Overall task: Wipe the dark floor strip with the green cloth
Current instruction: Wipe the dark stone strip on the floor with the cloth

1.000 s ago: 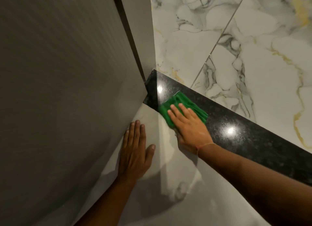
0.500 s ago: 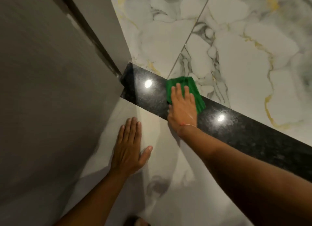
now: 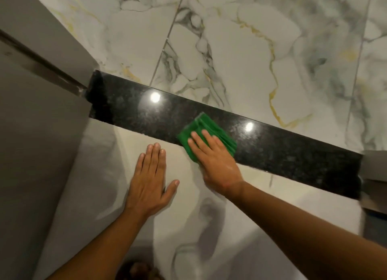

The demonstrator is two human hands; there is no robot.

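Observation:
A glossy black speckled floor strip point(image 3: 134, 110) runs from the left door frame down to the right, with two light reflections on it. A folded green cloth point(image 3: 206, 127) lies on the strip's near edge, about midway along. My right hand point(image 3: 215, 160) presses flat on the cloth, fingers together, covering its near half. My left hand point(image 3: 149, 179) rests flat on the pale tile just before the strip, palm down, fingers together and thumb out, holding nothing.
White marble tiles point(image 3: 240, 55) with grey and gold veins lie beyond the strip. A grey wall and door frame point(image 3: 39, 120) stand at the left. Another grey frame point(image 3: 374, 175) closes the strip's right end. A dark object point(image 3: 140, 271) shows at the bottom edge.
My right hand has slid the cloth along the strip to the right, away from the left end by the door frame. My left hand stays planted on the tile.

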